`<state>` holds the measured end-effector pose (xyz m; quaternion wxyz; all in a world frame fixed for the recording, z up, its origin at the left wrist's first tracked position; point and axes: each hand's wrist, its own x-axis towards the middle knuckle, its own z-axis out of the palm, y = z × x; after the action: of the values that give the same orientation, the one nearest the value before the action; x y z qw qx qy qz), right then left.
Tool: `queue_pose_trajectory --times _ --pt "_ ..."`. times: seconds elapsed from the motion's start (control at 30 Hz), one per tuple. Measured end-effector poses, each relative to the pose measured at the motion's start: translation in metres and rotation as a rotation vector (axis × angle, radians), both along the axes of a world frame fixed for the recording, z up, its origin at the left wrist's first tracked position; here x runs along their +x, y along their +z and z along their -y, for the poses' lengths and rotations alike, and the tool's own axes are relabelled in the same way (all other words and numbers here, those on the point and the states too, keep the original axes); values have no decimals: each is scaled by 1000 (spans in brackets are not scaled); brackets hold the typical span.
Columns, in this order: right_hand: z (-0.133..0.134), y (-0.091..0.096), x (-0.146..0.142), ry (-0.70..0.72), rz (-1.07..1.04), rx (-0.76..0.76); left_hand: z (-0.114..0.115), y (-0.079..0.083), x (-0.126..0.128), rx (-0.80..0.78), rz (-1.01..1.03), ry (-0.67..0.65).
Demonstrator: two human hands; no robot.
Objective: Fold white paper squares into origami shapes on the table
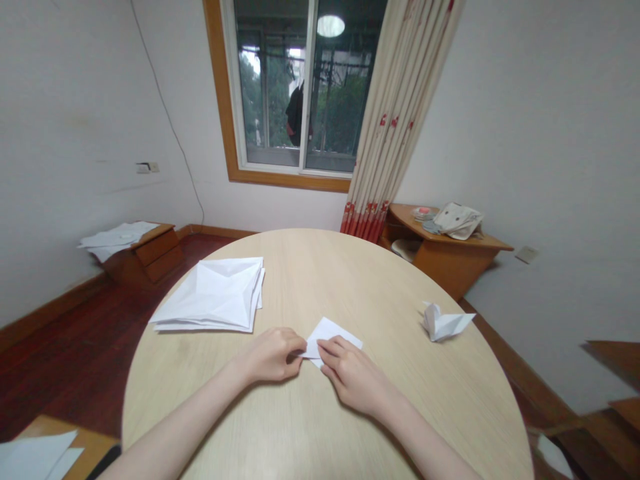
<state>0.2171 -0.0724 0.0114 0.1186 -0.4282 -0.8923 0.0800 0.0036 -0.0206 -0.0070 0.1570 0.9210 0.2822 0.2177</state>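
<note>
A small folded piece of white paper [327, 329] lies at the middle of the round wooden table, between my two hands. My left hand [278, 353] pinches its left corner between thumb and fingers. The fingers of my right hand [353, 373] are bent and press on the paper's lower right part, covering some of it. Left of my hands is a stack of creased white paper sheets [215, 293]. Off to the right stands a folded paper bird [445, 323] with a pointed wing, apart from both hands.
The round table [310, 433] has a curved edge all around. Beyond it are a low wooden cabinet [155, 253] with papers on the left and a corner stand [450, 260] with a cloth bag [459, 220] on the right. More paper [37, 457] lies at the lower left.
</note>
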Motion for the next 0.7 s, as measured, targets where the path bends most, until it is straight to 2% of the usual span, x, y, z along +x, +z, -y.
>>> queue_pose_trajectory --times 0.1,0.4,0.7 --pt "1 -2 -3 -44 12 2 -1 -2 0 37 -26 0" --pt "1 -8 -8 -131 -39 -4 3 3 0 15 93 89" --pt "0 -10 -6 -72 -62 121 5 8 0 -25 151 79"
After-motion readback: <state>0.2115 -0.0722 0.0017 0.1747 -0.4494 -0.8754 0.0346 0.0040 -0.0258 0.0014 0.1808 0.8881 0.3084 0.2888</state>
